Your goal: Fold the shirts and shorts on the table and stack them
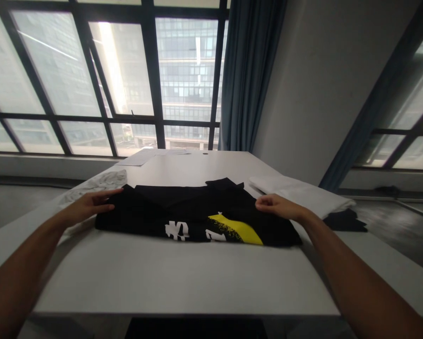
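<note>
A black T-shirt (193, 212) with white and yellow print lies partly folded across the middle of a white table (169, 278). My left hand (91, 203) rests on the shirt's left edge, fingers stretched out and pinching the cloth. At the shirt's right edge, my right hand (276, 205) has its fingers curled onto the fabric. Both forearms reach in from the lower corners.
A white folded garment (303, 193) lies at the right of the shirt with a dark cloth (345, 220) beside it. A pale patterned cloth (98, 182) sits at the left. Papers (144, 156) lie at the table's far end, before large windows and a blue curtain (248, 75).
</note>
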The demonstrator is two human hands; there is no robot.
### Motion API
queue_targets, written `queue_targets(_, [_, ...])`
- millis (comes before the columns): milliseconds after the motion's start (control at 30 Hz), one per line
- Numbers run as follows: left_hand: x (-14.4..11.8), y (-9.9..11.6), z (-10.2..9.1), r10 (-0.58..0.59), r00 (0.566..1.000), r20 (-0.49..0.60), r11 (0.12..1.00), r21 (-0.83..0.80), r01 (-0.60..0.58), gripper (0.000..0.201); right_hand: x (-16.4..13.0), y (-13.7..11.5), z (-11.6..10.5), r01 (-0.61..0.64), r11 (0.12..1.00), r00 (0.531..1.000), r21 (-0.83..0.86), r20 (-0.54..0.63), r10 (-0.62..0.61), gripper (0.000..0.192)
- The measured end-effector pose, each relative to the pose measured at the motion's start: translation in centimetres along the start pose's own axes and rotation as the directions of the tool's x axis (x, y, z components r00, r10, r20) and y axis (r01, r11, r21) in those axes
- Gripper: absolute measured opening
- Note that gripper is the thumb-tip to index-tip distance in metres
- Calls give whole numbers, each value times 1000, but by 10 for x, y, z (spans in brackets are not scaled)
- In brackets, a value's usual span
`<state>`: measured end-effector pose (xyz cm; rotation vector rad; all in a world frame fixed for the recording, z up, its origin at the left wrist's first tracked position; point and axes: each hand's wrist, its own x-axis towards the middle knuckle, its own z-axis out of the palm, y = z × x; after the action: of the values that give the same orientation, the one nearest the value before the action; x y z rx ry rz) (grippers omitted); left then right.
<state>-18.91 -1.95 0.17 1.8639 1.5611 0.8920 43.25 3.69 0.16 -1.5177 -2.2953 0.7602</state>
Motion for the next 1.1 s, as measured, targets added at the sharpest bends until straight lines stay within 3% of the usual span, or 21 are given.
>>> queue_targets(100, [6, -4, 5, -92, 996, 17, 975, 204, 87, 105, 9, 6, 1, -98, 991, 962, -92, -264, 70, 42])
queue_targets(167, [13, -3, 18, -17, 998, -65, 933, 358, 39, 100, 13, 0, 6, -117, 986, 948, -121, -309, 74, 46])
queue_targets(200, [16, -2, 28, 63, 995, -82, 908, 419, -23, 94, 14, -6, 10, -99, 988, 951, -121, -304, 58, 50])
queue_targets(267, [21, 1, 51, 175, 985, -7, 852, 502, -148, 85, 14, -21, 23, -65, 988, 971, -140, -235, 31, 62])
queue_targets(333, [25, 4, 75, 117, 983, 142, 820, 544, -176, 83, 15, -33, 37, -78, 975, 994, -209, -86, 61, 85])
queue_targets(433, [33, 4, 97, -23, 970, 244, 787, 602, -132, 79, 23, -36, 52, -152, 931, 981, -331, 67, 184, 108])
queue_targets(633, [87, 2, 107, -86, 968, 238, 751, 654, -94, 75, 79, 1, 41, -133, 909, 986, -394, 45, 163, 99])
queue_targets(767, [128, 9, 121, -155, 973, 172, 708, 706, -12, 72, 116, 9, 35, -202, 860, 979, -468, -128, 161, 88])
queue_targets(833, [135, 11, 122, -173, 971, 164, 696, 718, 3, 75, 119, 7, 34, -247, 827, 966, -505, -196, 169, 87])
queue_targets(900, [131, 8, 116, -156, 965, 210, 701, 712, -42, 83, 110, 7, 32, -253, 819, 965, -515, -189, 180, 87])
queue_targets(1000, [112, -4, 94, -128, 951, 282, 706, 699, -112, 98, 82, 14, 22, -241, 829, 970, -505, -150, 191, 82])
queue_targets(1100, [91, -16, 69, -174, 951, 257, 720, 692, -56, 110, 53, 25, 10, -301, 796, 952, -524, -212, 221, 71])
